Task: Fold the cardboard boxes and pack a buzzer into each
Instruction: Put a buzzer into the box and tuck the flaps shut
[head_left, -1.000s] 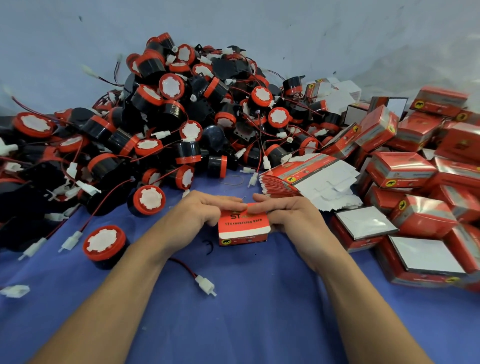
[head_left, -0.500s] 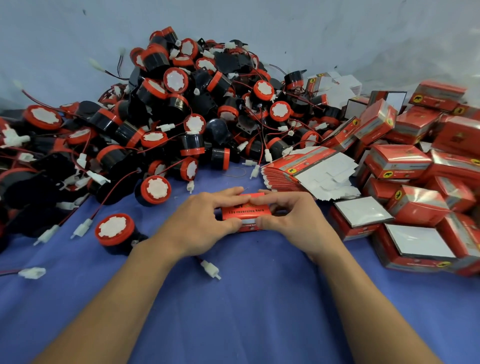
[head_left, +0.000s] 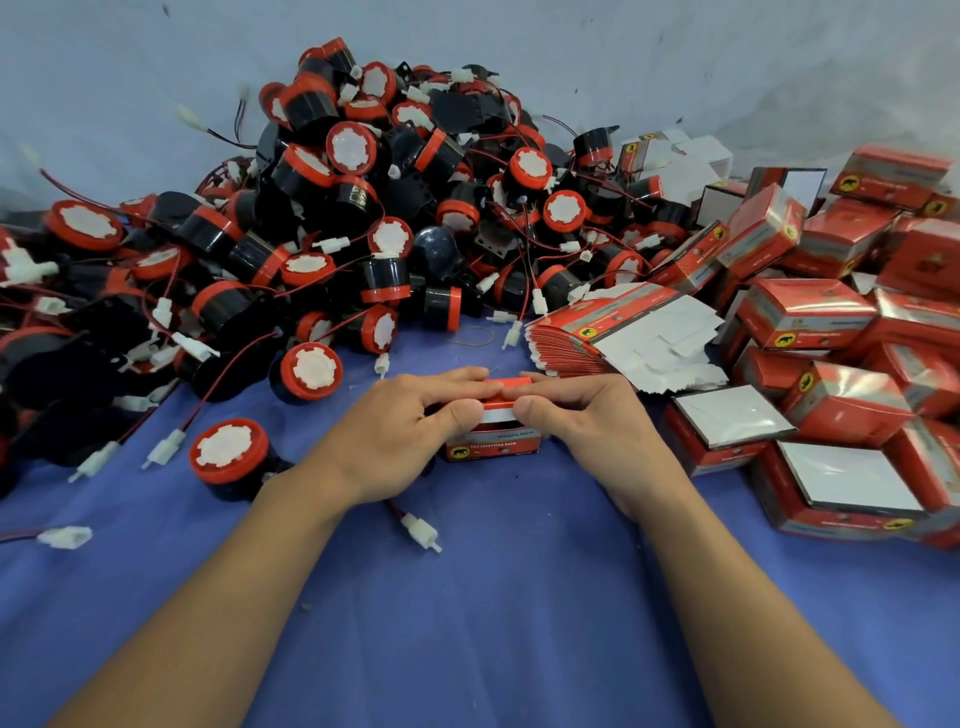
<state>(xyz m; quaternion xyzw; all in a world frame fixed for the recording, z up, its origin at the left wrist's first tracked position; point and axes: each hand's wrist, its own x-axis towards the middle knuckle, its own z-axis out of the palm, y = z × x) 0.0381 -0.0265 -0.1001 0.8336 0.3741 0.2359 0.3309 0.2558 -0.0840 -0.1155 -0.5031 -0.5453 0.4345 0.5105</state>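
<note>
Box (head_left: 493, 448) pinched between left hand (head_left: 400, 441) and right hand (head_left: 587, 431) on cloth (head_left: 519, 597)

Two bare forearms rise from the bottom corners and meet at frame centre. The left hand (head_left: 395, 441) and right hand (head_left: 587, 436), palms down, pinch a small red box (head_left: 493, 448) between curled fingers and thumbs, thumb tips close together.
</note>
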